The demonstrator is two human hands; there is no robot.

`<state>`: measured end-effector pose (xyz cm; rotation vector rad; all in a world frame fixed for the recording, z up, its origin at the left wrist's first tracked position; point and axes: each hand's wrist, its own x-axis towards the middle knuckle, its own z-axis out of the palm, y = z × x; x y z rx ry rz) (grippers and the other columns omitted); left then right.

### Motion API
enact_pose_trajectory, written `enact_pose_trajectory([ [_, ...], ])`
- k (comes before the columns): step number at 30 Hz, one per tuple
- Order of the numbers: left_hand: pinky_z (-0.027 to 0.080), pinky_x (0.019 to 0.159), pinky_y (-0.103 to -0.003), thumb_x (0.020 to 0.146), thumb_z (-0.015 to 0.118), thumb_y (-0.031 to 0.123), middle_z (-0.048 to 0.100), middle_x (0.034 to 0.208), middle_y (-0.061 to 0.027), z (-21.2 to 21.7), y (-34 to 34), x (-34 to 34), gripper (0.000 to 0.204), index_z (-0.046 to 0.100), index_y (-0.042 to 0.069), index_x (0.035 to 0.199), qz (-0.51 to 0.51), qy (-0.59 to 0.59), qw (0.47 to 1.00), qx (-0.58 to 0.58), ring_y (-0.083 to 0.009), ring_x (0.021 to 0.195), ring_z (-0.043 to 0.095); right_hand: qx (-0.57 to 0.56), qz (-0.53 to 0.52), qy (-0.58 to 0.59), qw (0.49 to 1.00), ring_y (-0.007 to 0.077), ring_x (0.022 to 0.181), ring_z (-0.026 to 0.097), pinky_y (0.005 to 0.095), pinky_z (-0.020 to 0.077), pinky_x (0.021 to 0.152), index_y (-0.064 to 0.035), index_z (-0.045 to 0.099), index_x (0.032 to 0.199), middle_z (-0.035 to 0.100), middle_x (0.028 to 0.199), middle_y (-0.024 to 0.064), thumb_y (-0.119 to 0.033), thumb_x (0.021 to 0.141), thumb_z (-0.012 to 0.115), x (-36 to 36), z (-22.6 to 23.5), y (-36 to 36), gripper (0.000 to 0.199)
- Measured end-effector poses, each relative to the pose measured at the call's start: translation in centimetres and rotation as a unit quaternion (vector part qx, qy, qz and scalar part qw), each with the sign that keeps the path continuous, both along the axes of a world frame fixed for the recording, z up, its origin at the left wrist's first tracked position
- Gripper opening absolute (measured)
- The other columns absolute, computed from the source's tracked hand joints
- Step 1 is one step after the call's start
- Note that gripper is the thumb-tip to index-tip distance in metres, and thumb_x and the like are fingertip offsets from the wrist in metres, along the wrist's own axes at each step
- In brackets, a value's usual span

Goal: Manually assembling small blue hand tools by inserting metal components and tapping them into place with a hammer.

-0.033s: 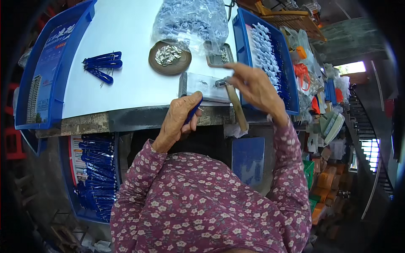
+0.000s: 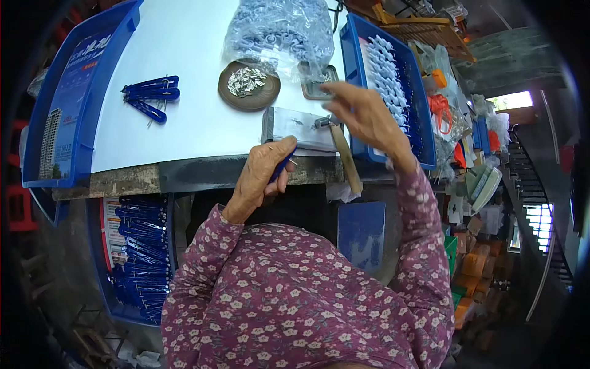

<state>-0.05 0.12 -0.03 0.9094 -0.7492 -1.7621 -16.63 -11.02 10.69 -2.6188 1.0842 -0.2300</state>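
Observation:
My left hand (image 2: 265, 169) is closed on a long blue plastic piece (image 2: 283, 165); a thin metal pin sticks out beside the fingers. It rests by the near edge of a grey metal block (image 2: 295, 128). On the block's right end lies a hammer (image 2: 345, 157), its wooden handle pointing toward me over the table edge. Just above the hammer head hovers my right hand (image 2: 369, 120), fingers stretched out and apart, slightly blurred, with nothing visible in it. Behind the block sit a round brown dish (image 2: 228, 98) of small silver metal parts and a small tray (image 2: 314, 91) with tiny pieces.
Several blue pieces (image 2: 150, 92) with metal pins lie on the white tabletop. Blue bins stand left (image 2: 101, 98) and right (image 2: 353, 55), the right one holding rows of pale blue parts. A clear bag (image 2: 279, 34) of similar parts is at the back. Below left, a bin holds blue pieces (image 2: 144, 246).
My right hand has shifted slightly up and to the left, its thumb lifting away from the hammer. The left hand has stayed nearly still.

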Motion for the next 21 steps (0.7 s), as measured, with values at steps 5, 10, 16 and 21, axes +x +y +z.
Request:
enact_pose_trajectory([
  [5,0.022,0.028,-0.016,0.085,0.050,0.046,0.048,0.043,-0.0024,0.1,0.5,0.7,0.050,0.053,0.000,0.065,-0.025,0.004,1.000,-0.006,-0.0039,0.029,0.032,-0.019,0.061,-0.048,0.997,0.0232,0.066,0.060,0.0339,0.0477,0.062,0.0020,0.055,0.107,0.061,0.076,0.0177,-0.014,0.084,0.049,4.6,-3.8,-8.7,0.028],
  [10,0.022,0.029,-0.016,0.086,0.050,0.046,0.048,0.044,-0.0025,0.4,1.0,1.4,0.050,0.054,0.000,0.067,-0.019,0.006,1.000,0.000,-0.0036,0.029,0.033,-0.240,0.072,0.072,0.965,0.0362,0.074,0.056,0.0444,0.0455,0.067,0.0024,0.055,0.089,0.053,0.086,0.0202,0.001,0.073,0.049,7.8,-8.4,-13.4,0.017],
  [16,0.021,0.030,-0.017,0.086,0.049,0.046,0.048,0.044,-0.0031,0.4,1.1,2.0,0.051,0.055,-0.001,0.069,-0.015,0.001,1.000,-0.011,-0.0034,0.031,0.031,-0.338,0.152,0.034,0.928,0.0336,0.084,0.054,0.0403,0.0451,0.070,-0.0011,0.048,0.097,0.048,0.101,0.0178,-0.004,0.071,0.053,6.2,-12.4,-18.0,0.027],
  [21,0.020,0.029,-0.016,0.086,0.051,0.044,0.047,0.044,-0.0032,0.1,1.2,2.4,0.049,0.054,-0.002,0.071,-0.007,0.049,0.999,-0.008,-0.0030,0.031,0.032,-0.515,0.180,0.031,0.838,0.0270,0.094,0.051,0.0355,0.0429,0.074,-0.0047,0.041,0.119,0.047,0.115,0.0161,-0.011,0.075,0.052,6.1,-14.3,-18.1,0.046],
])
